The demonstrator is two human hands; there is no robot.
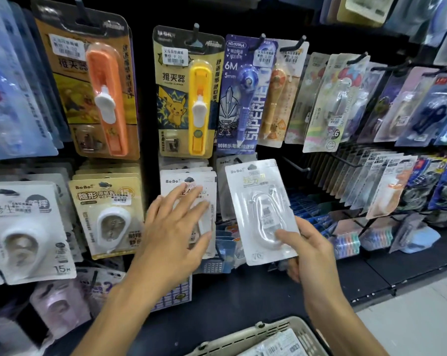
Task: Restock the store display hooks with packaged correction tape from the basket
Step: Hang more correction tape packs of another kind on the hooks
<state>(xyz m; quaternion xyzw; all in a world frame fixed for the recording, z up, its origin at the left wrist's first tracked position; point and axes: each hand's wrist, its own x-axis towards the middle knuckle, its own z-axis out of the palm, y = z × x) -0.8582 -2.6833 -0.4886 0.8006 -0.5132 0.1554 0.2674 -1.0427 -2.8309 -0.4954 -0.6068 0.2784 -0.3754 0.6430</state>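
Now our right hand (311, 249) pinches a glossy white correction tape pack (262, 211) by its lower edge, before the display hooks; our left hand (177, 227), fingers spread wide, touches the hanging packs (189, 183); a slotted beige basket (268, 332) sits below.

You've got one white BoBo correction tape pack (262, 211) pinched at its lower edge in your right hand (307, 250), upright, tilted a bit left, clear blister facing you. Just left of it hangs a stack of the same white packs (189, 183) on its hook, your left hand (173, 227) spread flat over the front one. The beige basket (268, 335) sits below with more packs inside.
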